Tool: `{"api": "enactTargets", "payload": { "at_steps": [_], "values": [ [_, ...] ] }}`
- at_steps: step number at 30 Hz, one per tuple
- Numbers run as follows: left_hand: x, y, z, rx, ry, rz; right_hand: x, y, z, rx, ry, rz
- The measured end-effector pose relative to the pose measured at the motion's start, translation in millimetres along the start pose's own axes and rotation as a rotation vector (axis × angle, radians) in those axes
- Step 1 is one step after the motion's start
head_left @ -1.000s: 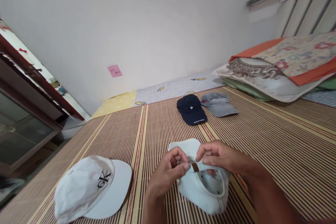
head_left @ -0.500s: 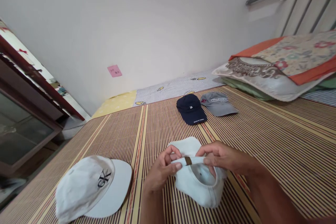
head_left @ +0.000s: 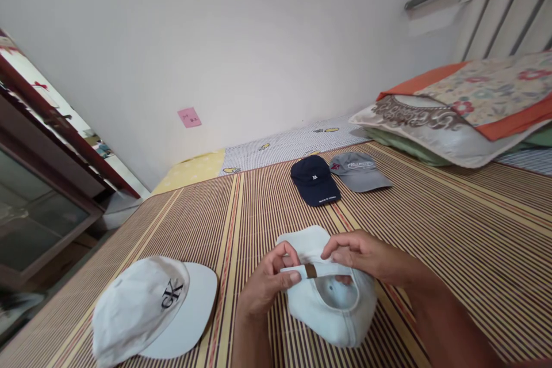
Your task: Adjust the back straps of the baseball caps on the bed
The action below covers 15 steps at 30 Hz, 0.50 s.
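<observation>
A pale blue baseball cap (head_left: 321, 317) lies bottom-up toward me on the striped mat, its brim (head_left: 304, 237) pointing away and its rear opening facing up. My left hand (head_left: 272, 276) pinches the free end of the cap's back strap, left of a small brown metal buckle (head_left: 310, 271). Over the strap's right part arches my right hand (head_left: 366, 253); its index finger and thumb are slightly apart above the strap. Another of its fingertips shows through the cap's opening, so it holds the cap's right side.
A white cap (head_left: 133, 305) with black letters lies at left. Farther back, a navy cap (head_left: 313, 178) touches a grey cap (head_left: 360, 171). Pillows (head_left: 452, 126) are stacked at the right rear. The mat (head_left: 194, 224) reaches a wall (head_left: 259, 52) bearing a pink note (head_left: 190, 117).
My right thumb and index finger have come off the strap and lifted slightly. The strap and buckle sit a little lower, and the cap has shifted slightly toward me. My left hand keeps its pinch.
</observation>
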<state>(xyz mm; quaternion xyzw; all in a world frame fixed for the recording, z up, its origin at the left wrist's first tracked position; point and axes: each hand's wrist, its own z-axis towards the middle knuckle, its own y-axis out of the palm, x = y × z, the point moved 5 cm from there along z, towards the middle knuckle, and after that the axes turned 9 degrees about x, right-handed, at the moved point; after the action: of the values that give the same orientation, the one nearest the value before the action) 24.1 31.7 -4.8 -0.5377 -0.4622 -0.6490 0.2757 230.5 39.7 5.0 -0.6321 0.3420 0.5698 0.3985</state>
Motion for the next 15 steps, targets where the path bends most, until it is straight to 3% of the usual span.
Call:
{"api": "enactTargets", "payload": {
  "at_steps": [9, 15],
  "values": [
    [-2.3, 6.9, 3.0, 0.014, 0.018, 0.114, -33.5, 17.3, -3.2, 0.009, -0.174, -0.094],
    [-5.1, 8.5, 5.9, 0.030, 0.024, 0.139, -44.0, 24.5, -4.4, 0.080, -0.168, -0.239]
  ]
}}
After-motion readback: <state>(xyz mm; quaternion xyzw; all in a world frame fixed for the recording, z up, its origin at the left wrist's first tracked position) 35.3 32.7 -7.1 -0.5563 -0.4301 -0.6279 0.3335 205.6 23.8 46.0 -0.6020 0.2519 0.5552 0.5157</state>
